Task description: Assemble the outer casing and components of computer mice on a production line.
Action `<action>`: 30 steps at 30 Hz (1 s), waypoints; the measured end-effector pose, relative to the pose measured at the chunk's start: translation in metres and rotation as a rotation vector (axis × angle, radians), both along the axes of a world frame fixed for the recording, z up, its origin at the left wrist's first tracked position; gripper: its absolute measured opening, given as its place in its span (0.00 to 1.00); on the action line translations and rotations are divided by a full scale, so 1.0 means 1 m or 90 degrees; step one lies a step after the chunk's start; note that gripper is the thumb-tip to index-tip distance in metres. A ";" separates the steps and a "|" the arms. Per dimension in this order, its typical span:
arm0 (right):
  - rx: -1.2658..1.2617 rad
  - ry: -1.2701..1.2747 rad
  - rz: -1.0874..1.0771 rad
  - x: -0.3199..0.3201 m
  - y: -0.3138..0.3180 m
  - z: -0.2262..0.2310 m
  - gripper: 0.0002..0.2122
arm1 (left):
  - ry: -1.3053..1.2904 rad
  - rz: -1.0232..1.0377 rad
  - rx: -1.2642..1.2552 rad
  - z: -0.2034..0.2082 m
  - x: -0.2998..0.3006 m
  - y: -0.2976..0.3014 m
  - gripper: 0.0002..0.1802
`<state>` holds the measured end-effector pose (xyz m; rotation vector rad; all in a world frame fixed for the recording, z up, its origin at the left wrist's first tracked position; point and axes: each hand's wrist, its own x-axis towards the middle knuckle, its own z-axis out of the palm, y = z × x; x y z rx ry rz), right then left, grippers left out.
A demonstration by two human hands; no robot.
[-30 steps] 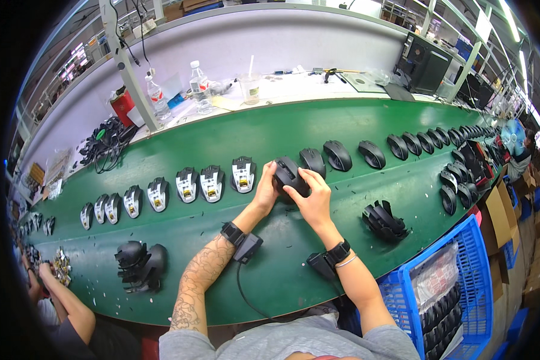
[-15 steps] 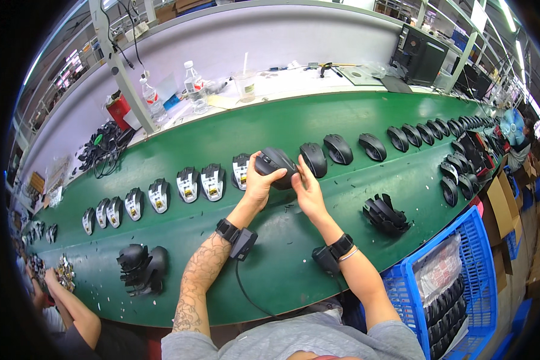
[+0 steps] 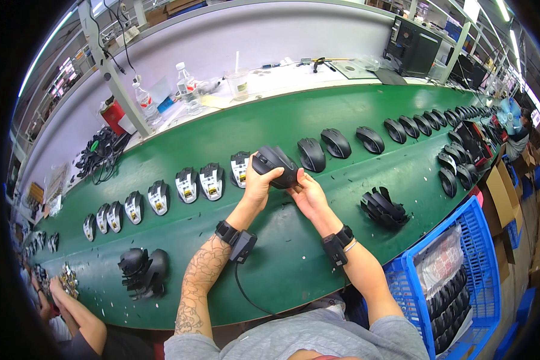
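Observation:
Between both hands a black computer mouse [image 3: 276, 165] is held above the green bench. My left hand [image 3: 257, 187] wraps its left side, thumb lying across the near edge. On its lower right end, my right hand [image 3: 309, 193] grips with thumb and fingers. To the left runs a row of open mice [image 3: 211, 181] with pale inner shells showing and no top cover. Closed black mice [image 3: 311, 154] continue the row to the right. One open mouse [image 3: 239, 169] is partly hidden behind my left hand.
Piles of black mouse covers [image 3: 144, 271] and curved black parts [image 3: 383, 207] lie on the green bench [image 3: 270, 258]. A blue crate [image 3: 409, 294] with packed black pieces stands at the right. Bottles [image 3: 187, 90] and a cup [image 3: 238, 84] stand along the back ledge. Another person's arm [image 3: 81, 309] is at lower left.
My right hand has turned palm-up and slid lower under the mouse's right end. The mouse has tilted slightly. My left hand keeps its hold.

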<state>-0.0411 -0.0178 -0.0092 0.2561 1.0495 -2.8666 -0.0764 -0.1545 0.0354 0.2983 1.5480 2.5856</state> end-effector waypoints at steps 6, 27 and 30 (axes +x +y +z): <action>0.028 0.021 -0.016 0.001 0.003 0.003 0.13 | -0.062 -0.065 0.048 0.005 0.000 -0.001 0.27; 0.148 -0.114 -0.045 0.001 0.009 0.023 0.18 | -0.282 -0.184 0.041 0.016 0.006 -0.008 0.18; 0.153 -0.119 -0.039 0.004 0.003 0.029 0.18 | -0.301 -0.151 0.029 0.015 0.006 -0.012 0.16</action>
